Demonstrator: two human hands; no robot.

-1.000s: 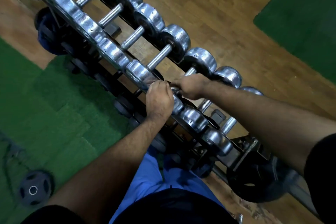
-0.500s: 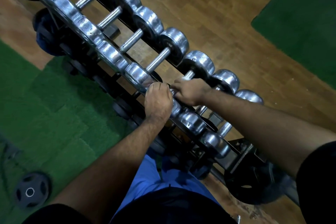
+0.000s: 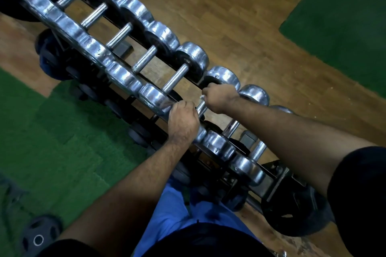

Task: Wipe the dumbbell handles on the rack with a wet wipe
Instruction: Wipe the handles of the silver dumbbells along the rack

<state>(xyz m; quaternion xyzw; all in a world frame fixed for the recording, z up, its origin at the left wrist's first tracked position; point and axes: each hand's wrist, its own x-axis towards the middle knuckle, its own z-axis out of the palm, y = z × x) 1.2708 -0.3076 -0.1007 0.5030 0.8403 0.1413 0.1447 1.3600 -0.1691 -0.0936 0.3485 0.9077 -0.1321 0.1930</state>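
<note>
Head view, weight plate [image 3: 38, 236] on green mat [image 3: 62, 142]

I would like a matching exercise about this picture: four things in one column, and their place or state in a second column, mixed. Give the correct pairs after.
Things
1. left hand
2. right hand
3. weight plate
4. wet wipe

Places or states
A. lying alone on the green mat, at the lower left
B. a white bit showing at the right hand's fingers
C. curled over the near chrome head of a dumbbell
D. closed around a dumbbell handle, toward its far end

Pairs: 1-C, 2-D, 3-A, 4-B
</note>
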